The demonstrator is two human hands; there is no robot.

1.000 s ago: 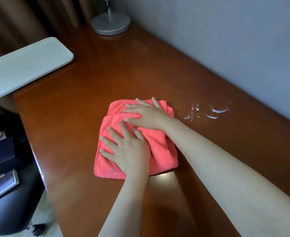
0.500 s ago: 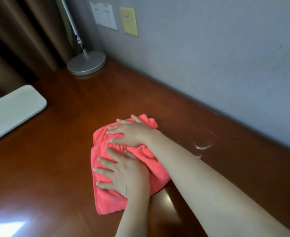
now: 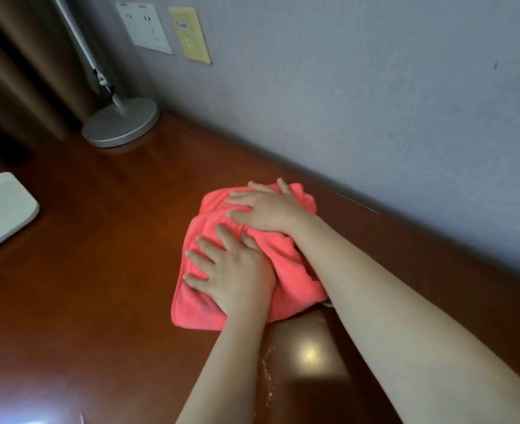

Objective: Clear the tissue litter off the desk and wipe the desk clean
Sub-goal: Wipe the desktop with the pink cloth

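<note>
Your two hands lie flat on a folded pink cloth (image 3: 286,270) that sits on the red-brown wooden surface (image 3: 99,270), close to the far edge where the surface meets the grey wall (image 3: 375,102). Your left hand (image 3: 237,270) presses the near-left part of the cloth, palm down, fingers spread and pointing to the far left; it grips nothing, it only bears down on the fabric. Your right hand (image 3: 267,212) covers the far part of the cloth, also palm down with the fingers splayed toward the left, and the fabric bunches a little under its heel. The right forearm crosses over the cloth's right side, so that edge is partly hidden. The two hands sit just beside each other, the left fingertips almost touching the side of the right hand.

The cloth's near-left corner sticks out from under your left wrist and lies flat on the surface. Just near of the cloth, between your forearms, faint pale specks and streaks (image 3: 267,374) show on the wood beside a bright reflection.

At the far left stands the round grey base of a lamp (image 3: 121,123), its arm rising out of view. A white tray (image 3: 1,209) lies at the left edge, well apart from the cloth. On the wall above are a white socket plate (image 3: 143,27) and a yellow plate (image 3: 189,35). Brown curtains (image 3: 13,71) hang at the far left.
</note>
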